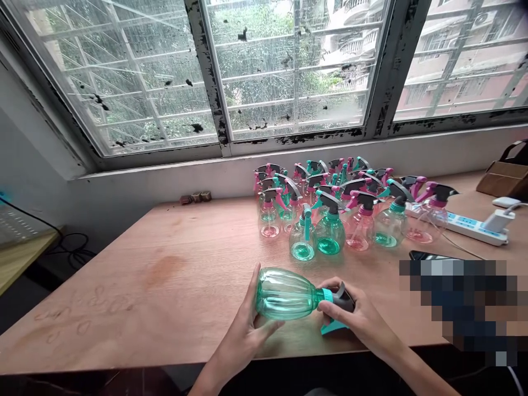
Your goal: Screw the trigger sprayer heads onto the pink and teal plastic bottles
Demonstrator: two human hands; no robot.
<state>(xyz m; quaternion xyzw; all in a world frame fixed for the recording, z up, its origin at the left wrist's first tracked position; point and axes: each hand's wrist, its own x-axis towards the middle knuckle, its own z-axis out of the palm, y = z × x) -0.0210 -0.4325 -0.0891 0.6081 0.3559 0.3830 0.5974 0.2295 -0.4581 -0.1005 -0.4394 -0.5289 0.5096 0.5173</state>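
A clear green spray bottle (286, 294) lies sideways in the air above the table's front edge, its base to the left. My left hand (251, 324) is closed round the base end, thumb below and fingers behind. My right hand (358, 313) grips the black and turquoise spray head at the bottle's neck, with the turquoise trigger (333, 328) pointing down. Behind the held bottle stand several upright spray bottles in green and pink; a green one (330, 234) and a smaller green one (302, 242) are in the front row.
On the wooden table (185, 275), a white power strip (474, 226) with a plugged-in charger lies at right. A brown box (501, 173) sits behind it. Small brown blocks (196, 197) rest by the wall. A dark phone-like object (433, 256) is partly hidden by a blurred patch.
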